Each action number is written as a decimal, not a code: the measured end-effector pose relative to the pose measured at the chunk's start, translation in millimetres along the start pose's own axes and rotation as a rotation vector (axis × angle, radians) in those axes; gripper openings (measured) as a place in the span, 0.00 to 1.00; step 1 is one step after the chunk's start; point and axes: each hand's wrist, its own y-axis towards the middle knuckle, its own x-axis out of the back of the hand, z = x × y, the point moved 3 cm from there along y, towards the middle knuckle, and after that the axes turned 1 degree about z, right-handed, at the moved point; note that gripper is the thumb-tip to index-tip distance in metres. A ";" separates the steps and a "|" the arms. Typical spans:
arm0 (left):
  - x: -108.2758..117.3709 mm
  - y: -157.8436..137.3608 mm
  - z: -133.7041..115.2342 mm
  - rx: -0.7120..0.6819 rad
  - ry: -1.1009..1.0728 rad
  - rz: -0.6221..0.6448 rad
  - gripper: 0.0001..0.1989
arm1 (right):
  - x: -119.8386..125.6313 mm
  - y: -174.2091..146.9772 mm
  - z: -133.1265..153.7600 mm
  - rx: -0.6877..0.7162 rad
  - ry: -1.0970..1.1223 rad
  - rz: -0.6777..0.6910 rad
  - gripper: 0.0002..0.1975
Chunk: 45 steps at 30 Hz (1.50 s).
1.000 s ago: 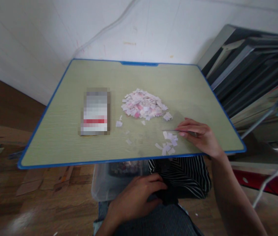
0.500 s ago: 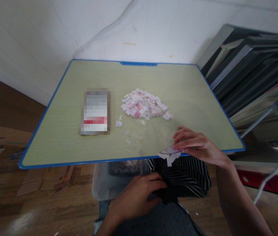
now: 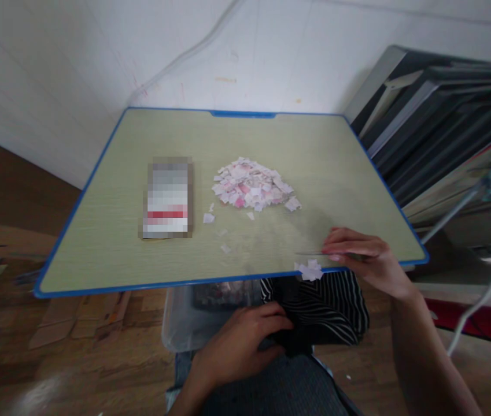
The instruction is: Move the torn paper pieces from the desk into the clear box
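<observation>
My right hand [image 3: 358, 254] is at the near right of the table, pinching a thin flat piece [image 3: 308, 253] seen nearly edge-on; its kind I cannot make out. Just below that piece, a small cluster of white paper scraps [image 3: 311, 270] is at the table's near edge. Below the edge, my left hand [image 3: 254, 335] has its fingers curled on a black cloth bag with white stripes [image 3: 336, 312] over my lap. A heap of torn white and pink paper scraps [image 3: 251, 185] lies mid-table, with a few loose bits [image 3: 209, 218] in front.
The pale green table [image 3: 110, 254] has a blue rim and stands against a white wall. A blurred-out flat packet [image 3: 167, 199] lies on its left. Under the near edge is a clear plastic bin [image 3: 176, 323]. Dark flat panels [image 3: 440, 110] lean at the right.
My right hand has shifted slightly right, and its thin piece has turned from showing a curved face to edge-on. The scraps by it now sit in a bunch at the edge. My left hand stays put.
</observation>
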 end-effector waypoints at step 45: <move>-6.2 -34.4 2.3 -0.165 0.835 -0.149 0.19 | -96.0 71.3 33.3 -0.308 -0.326 -0.099 0.15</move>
